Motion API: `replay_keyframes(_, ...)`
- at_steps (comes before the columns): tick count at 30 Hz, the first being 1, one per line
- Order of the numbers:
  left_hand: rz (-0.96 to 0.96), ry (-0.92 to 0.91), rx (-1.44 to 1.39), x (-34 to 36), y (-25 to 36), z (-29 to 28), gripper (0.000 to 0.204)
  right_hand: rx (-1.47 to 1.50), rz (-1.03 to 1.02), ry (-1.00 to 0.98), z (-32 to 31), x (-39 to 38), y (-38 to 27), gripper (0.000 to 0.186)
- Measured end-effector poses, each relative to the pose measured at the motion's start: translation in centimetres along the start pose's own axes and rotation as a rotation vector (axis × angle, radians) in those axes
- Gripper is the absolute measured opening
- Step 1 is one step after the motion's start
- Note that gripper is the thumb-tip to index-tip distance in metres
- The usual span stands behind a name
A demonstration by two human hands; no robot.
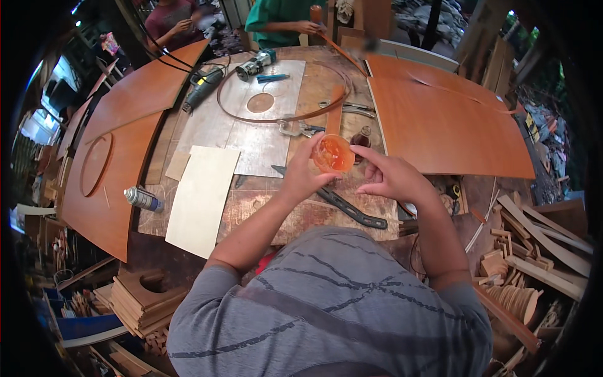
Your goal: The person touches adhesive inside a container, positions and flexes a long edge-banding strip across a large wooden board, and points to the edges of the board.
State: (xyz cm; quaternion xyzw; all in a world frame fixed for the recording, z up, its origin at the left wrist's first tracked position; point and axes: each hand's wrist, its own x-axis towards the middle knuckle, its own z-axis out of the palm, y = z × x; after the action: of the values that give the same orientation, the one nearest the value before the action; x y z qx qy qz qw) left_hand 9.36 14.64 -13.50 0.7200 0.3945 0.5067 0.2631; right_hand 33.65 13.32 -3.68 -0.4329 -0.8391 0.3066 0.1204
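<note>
My left hand is closed around an orange plastic cup with glossy orange contents, its rim facing up toward me. My right hand is at the cup's right: the index finger reaches to the rim, the thumb stands apart and the other fingers are bent, with nothing visible in them. Just behind the cup is a small dark brown bottle. Below it, a long black tool lies on the worn bench, and locking clamps lie beyond.
Orange wood panels flank the bench. A pale board, spray can, heat gun, power tool and looped veneer strip lie about. Two co-workers stand across the bench. Wood offcuts crowd both sides below.
</note>
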Motion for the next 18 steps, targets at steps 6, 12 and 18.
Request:
replay_keyframes(6, -0.003, -0.001, -0.019, -0.2, -0.2, 0.3, 0.095, 0.014, -0.006, 0.049, 0.6, -0.2, 1.1, 0.079)
replay_keyframes(12, -0.017, 0.000, -0.016, 0.1, -0.4, 0.3, 0.094, -0.220, -0.092, 0.099, 1.0, 0.6, 2.0, 0.072)
replay_keyframes(18, -0.034, 0.022, -0.014, 0.5, -0.9, 0.0, 0.093, -0.262, -0.191, 0.133, -0.2, 0.5, 3.0, 0.069)
